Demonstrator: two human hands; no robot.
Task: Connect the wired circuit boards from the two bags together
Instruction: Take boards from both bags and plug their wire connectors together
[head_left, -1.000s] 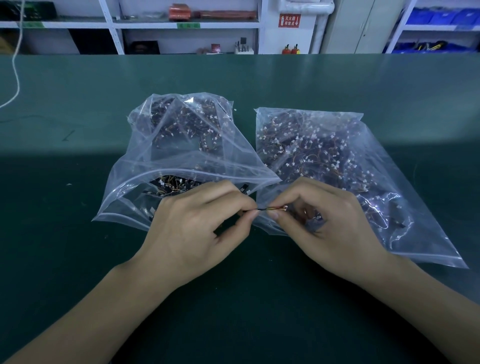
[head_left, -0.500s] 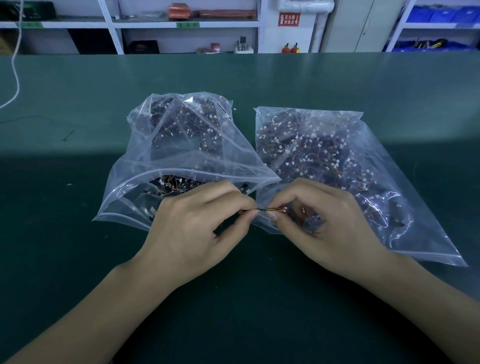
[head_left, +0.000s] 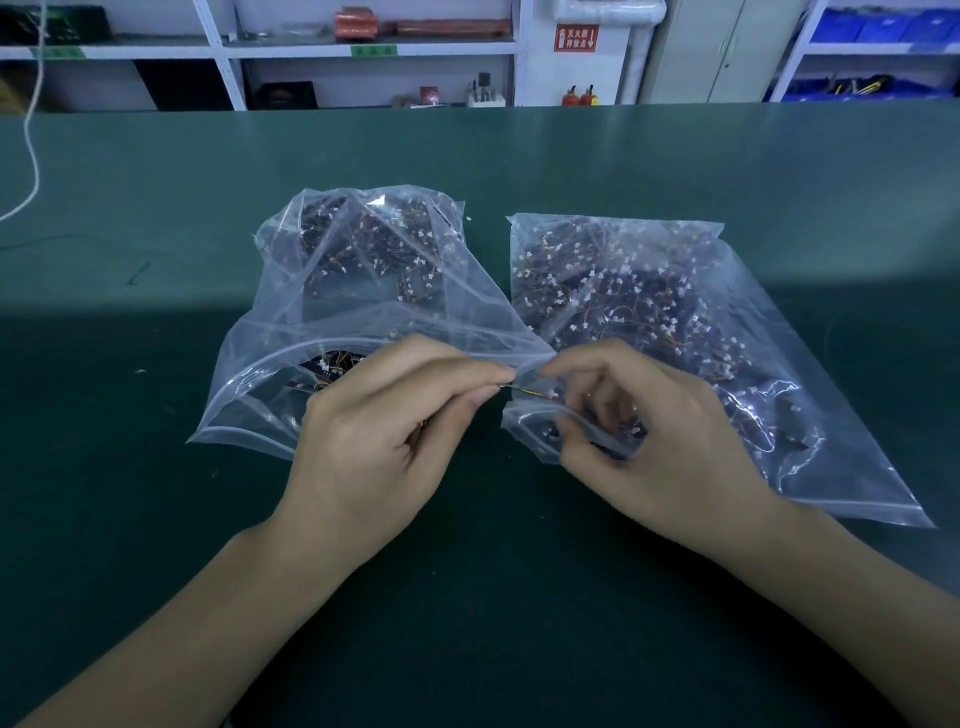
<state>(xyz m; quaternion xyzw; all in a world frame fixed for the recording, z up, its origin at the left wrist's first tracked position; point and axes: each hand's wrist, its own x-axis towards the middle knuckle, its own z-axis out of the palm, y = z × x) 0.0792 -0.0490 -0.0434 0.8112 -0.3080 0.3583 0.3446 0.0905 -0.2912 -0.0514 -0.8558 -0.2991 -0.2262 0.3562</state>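
Your left hand (head_left: 379, 431) pinches wire lead (head_left: 524, 389); right hand (head_left: 649, 431) fingers curled at right bag (head_left: 727, 364) mouth, grip unclear. Left bag (head_left: 322, 332) at 11 o'clock. No joined pair visible; both bags full, nearly all remains.

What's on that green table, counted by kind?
Clear plastic bags of wired boards: 2 (left bag, right bag)
Hands: 2 (left hand, right hand)
Wire piece held between the hands: 1
Total: 5

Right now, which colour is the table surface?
Dark green table surface, clearest in the head view.
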